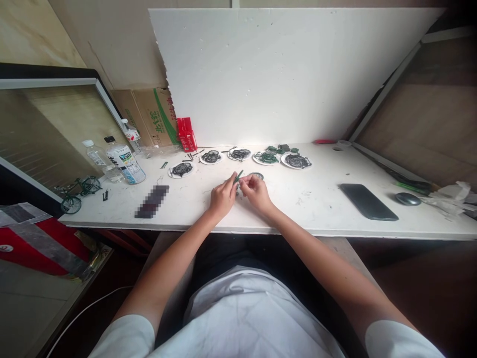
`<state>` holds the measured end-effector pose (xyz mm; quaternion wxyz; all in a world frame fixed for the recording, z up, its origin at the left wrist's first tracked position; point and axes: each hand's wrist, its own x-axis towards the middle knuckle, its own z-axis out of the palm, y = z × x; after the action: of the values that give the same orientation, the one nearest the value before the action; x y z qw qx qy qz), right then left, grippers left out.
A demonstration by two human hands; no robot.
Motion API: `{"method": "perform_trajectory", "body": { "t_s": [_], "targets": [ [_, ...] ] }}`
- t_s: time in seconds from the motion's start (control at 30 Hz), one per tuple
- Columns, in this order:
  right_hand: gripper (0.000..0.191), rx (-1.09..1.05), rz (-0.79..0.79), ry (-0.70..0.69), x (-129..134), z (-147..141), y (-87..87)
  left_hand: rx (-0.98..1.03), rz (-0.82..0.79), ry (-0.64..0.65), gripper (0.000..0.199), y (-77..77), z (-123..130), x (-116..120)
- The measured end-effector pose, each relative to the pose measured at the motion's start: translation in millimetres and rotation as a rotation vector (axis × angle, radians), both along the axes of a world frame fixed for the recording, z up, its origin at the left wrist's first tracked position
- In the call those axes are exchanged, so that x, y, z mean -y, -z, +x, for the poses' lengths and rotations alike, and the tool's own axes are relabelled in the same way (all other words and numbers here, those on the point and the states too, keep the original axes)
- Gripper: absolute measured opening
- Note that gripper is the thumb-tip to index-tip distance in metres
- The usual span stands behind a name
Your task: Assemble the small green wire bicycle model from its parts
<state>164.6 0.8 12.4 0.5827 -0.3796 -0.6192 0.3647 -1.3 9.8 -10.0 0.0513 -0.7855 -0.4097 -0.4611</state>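
Observation:
My left hand [222, 196] is closed around a small green part [239, 176], slim and upright, that pokes out above the fingertips. It looks like a piece of a model bicycle. Close against it, my right hand [257, 193] is closed in a pinch, and what sits between its fingertips is too small to make out. Just beyond the right knuckles lies a round green wheel [257, 175], partly covered by the hand. Below the fingertips, something small and dark shows between both hands, its shape unclear.
Several white plates hold small parts: black ones [181, 170] and green ones [266, 158]. A green model bicycle [80, 193] stands at the left edge near bottles [126, 163]. A red box [187, 134] stands behind. To the right lie a dark phone-like slab [368, 201] and a mouse [408, 199].

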Motion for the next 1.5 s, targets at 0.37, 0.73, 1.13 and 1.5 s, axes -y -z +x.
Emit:
{"method": "perform_trajectory", "body": {
  "t_s": [0.37, 0.73, 1.13, 1.5],
  "targets": [
    [0.059, -0.172, -0.141, -0.088, 0, -3, 1.1, 0.03, -0.031, 0.021, 0.045, -1.8, 1, 2],
    [0.052, -0.229, -0.231, -0.28, 4, 0, -4.6, -0.023, -0.008, -0.001, 0.045, -0.9, 1, 3],
    [0.034, 0.087, 0.154, 0.203, 10, -3, 6.6, -0.015, -0.03, 0.012, 0.047, -3.5, 3, 4],
    [0.026, 0.153, 0.197, 0.253, 10, -3, 10.2, -0.021, -0.006, 0.015, 0.047, -2.4, 4, 4]
  ]
}}
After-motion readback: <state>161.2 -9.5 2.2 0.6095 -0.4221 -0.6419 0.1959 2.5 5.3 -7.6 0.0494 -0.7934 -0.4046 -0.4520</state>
